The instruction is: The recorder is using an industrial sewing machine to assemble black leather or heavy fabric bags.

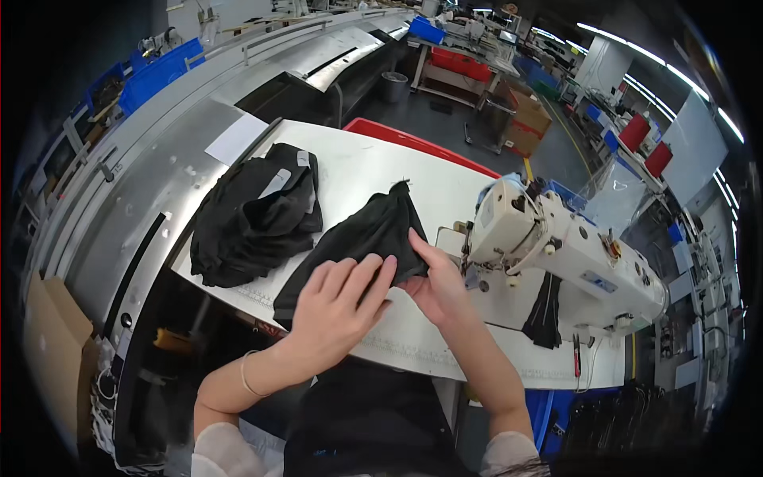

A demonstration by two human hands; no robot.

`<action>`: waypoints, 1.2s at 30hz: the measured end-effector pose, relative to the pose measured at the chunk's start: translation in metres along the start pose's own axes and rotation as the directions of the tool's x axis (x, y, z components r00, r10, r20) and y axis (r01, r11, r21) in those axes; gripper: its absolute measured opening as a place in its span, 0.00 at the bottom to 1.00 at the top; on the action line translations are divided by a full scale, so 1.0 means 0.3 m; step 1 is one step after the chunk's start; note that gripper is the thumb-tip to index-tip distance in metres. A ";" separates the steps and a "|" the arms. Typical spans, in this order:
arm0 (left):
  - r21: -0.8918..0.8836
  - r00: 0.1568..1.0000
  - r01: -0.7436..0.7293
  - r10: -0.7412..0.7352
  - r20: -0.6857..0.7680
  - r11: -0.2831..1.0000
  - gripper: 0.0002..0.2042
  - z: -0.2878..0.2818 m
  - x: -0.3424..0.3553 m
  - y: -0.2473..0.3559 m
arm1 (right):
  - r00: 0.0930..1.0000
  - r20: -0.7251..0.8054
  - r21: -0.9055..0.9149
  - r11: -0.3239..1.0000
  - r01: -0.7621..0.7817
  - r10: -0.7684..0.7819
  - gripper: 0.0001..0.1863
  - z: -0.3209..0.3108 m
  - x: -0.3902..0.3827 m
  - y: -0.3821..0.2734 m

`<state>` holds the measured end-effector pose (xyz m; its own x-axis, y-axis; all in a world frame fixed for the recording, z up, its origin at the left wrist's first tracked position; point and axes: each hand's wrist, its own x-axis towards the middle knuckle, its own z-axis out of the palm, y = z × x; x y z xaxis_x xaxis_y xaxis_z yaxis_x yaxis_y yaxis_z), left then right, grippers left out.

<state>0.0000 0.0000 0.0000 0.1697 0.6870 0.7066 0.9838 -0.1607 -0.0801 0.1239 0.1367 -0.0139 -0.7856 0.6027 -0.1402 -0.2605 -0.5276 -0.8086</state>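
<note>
A black fabric piece (362, 230) lies partly raised over the white sewing table, its narrow gathered tip pointing away from me. My left hand (342, 302) rests over its near part with bent fingers, gripping the cloth. At the right edge of the same piece, my right hand (441, 282) pinches it, thumb on top and the other fingers beneath. The fold between the two hands is partly hidden. Just right of my right hand stands a white sewing machine (556, 246). A black strip with a zipper-like line (545, 314) lies under its arm.
A heap of black fabric pieces (258, 219) with white labels sits on the left of the table (350, 151). Red-handled tool (576, 358) lies at the right front. Beyond the far edge is a red tray (421, 145). A metal rail counter (175, 159) runs along the left.
</note>
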 end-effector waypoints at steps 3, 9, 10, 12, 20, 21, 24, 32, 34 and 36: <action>-0.029 0.987 -0.065 0.068 0.143 0.997 0.21 0.177 -0.089 0.051 | 0.984 -0.140 0.114 0.989 -0.097 0.112 0.22 -0.141 -0.059 0.105; -0.597 0.860 0.482 -0.217 0.461 0.642 0.07 0.365 -0.031 0.001 | 0.973 -0.227 0.139 0.990 -0.006 0.038 0.20 -0.346 -0.171 0.117; -0.575 0.880 0.449 -0.225 0.419 0.684 0.07 0.361 -0.004 -0.006 | 0.970 -0.238 0.145 0.989 -0.006 0.041 0.20 -0.322 -0.212 0.127; -0.499 0.902 0.403 -0.239 0.360 0.767 0.06 0.319 0.055 -0.013 | 0.845 -0.188 -0.646 0.711 0.277 -0.500 0.21 -0.260 -0.277 0.148; -0.437 0.930 0.296 -0.153 0.333 0.849 0.07 0.278 0.176 -0.040 | 0.586 0.807 -0.395 -0.800 0.451 -0.068 0.25 -0.300 -0.115 0.160; -0.445 0.922 0.313 -0.157 0.353 0.839 0.08 0.273 0.178 -0.043 | 0.570 0.818 -0.335 -0.868 0.367 -0.075 0.25 -0.305 -0.069 0.164; -0.423 0.931 0.299 -0.165 0.325 0.856 0.07 0.237 0.189 -0.049 | 0.628 0.760 -0.351 -0.919 0.179 -0.168 0.24 -0.274 0.012 0.166; -0.510 0.931 0.344 -0.215 0.295 0.789 0.06 0.379 0.153 -0.069 | 0.457 0.890 -0.309 -0.726 0.615 0.008 0.21 -0.317 0.011 0.170; -0.522 0.917 0.370 -0.213 0.338 0.768 0.05 0.456 0.109 -0.043 | 0.467 0.884 -0.322 -0.699 0.639 0.019 0.21 -0.327 -0.029 0.191; -0.530 0.918 0.374 -0.222 0.328 0.761 0.05 0.504 0.074 -0.028 | 0.505 0.862 -0.348 -0.681 0.645 0.038 0.21 -0.335 -0.087 0.203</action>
<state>0.0043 0.1238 -0.0900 -0.0436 0.8991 0.4356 0.7815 -0.2408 0.5755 0.1849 0.1489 -0.1169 -0.8908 -0.2316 0.3911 -0.1340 0.9560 0.2610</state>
